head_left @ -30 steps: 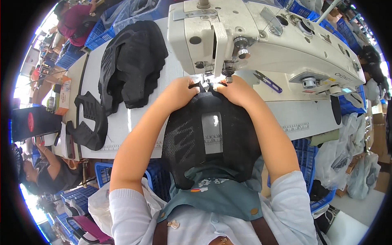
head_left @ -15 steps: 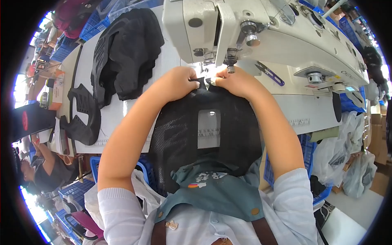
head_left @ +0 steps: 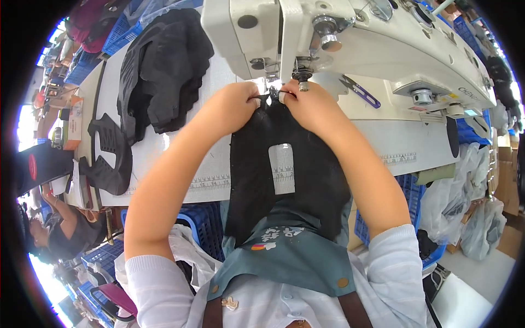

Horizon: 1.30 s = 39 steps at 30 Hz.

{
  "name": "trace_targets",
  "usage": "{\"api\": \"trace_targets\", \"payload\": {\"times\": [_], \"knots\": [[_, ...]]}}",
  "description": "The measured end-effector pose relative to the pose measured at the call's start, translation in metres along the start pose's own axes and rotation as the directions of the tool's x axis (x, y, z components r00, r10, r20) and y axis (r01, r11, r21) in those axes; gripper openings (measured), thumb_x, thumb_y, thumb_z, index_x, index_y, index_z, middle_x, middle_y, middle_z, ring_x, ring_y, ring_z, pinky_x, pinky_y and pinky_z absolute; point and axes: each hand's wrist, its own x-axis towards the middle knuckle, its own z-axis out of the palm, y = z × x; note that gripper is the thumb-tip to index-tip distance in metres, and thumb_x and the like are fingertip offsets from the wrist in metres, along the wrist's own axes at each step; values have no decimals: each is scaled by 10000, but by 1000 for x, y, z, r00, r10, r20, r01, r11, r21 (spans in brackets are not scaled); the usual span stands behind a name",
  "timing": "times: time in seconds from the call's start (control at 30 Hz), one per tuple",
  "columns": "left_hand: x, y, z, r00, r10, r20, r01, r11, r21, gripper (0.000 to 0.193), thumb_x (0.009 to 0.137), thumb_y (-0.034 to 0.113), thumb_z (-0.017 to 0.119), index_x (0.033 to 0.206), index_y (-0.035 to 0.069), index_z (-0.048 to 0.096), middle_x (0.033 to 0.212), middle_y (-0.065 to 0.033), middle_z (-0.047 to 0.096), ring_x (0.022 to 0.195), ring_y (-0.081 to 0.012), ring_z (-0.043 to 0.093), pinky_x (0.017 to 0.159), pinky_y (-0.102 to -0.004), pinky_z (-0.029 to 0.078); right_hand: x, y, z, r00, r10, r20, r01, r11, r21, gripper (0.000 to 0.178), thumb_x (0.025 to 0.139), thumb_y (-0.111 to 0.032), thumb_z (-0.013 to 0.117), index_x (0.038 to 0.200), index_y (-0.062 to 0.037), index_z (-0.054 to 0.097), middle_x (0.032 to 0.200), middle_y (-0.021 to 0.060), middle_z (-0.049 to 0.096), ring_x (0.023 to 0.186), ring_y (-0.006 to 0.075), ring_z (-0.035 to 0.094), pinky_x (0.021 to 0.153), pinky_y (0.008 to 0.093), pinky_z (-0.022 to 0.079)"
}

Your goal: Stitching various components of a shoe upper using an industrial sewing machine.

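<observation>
A black fabric piece (head_left: 254, 164) with a rectangular cut-out hangs from the sewing machine (head_left: 328, 38) over the table's front edge onto my apron. Its upper edge lies just under the machine's needle area. My left hand (head_left: 239, 106) pinches the fabric left of the needle, fingertips closed on it. Close by on the other side, my right hand (head_left: 309, 104) grips the same piece, thumb and fingers pressed together. A small gap shows between the two pinched parts. The presser foot is partly hidden by glare and by my fingers.
A pile of black cut pieces (head_left: 164, 71) lies on the table at the left, with a single black piece (head_left: 112, 153) near it. Purple-handled thread snips (head_left: 361, 92) rest right of the needle. Blue baskets (head_left: 205, 224) stand below the table. Another person (head_left: 65, 224) sits far left.
The fabric has turned and narrowed between my hands; its left side has swung right, baring more ruler marks. Both hands keep their pinch and have shifted slightly. My view has shifted a little.
</observation>
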Motion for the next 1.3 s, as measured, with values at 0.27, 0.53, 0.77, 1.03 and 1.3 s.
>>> {"api": "trace_targets", "payload": {"times": [0.27,0.53,0.77,1.03,1.3], "knots": [[-19,7,14,979,53,-199,-52,999,14,172,852,124,567,939,-23,592,854,-220,630,831,-388,608,736,-410,464,-11,-5,-4,997,-67,-23,71,967,246,184,866,-194,566,895,-26,636,750,190,634,747,341,627,674,404,468],[22,-4,-11,971,-150,184,163,985,-56,181,833,187,653,825,7,633,660,-25,590,599,-92,515,573,-274,415,12,-1,-13,980,158,119,-174,975,140,312,791,-247,636,867,54,661,806,241,641,804,366,639,718,434,480],[28,-11,-1,989,-121,87,130,985,-116,206,737,174,675,708,-6,579,666,-123,615,617,-201,581,592,-342,450,21,14,-5,991,81,103,-94,988,122,302,752,-251,674,846,35,678,806,232,641,811,366,639,723,427,493],[30,-12,1,996,-84,26,86,992,-95,215,724,170,657,710,-26,570,643,-149,606,605,-216,582,586,-345,454,22,6,-9,985,104,135,-115,991,74,331,757,-265,674,866,48,682,853,237,648,832,372,634,755,415,501],[29,-17,6,995,-97,1,96,986,-140,211,716,169,636,707,-33,574,651,-173,611,608,-242,591,594,-350,462,12,-9,-17,985,154,72,-153,988,-15,389,757,-326,679,871,45,692,884,228,657,868,354,639,774,401,504]]}}
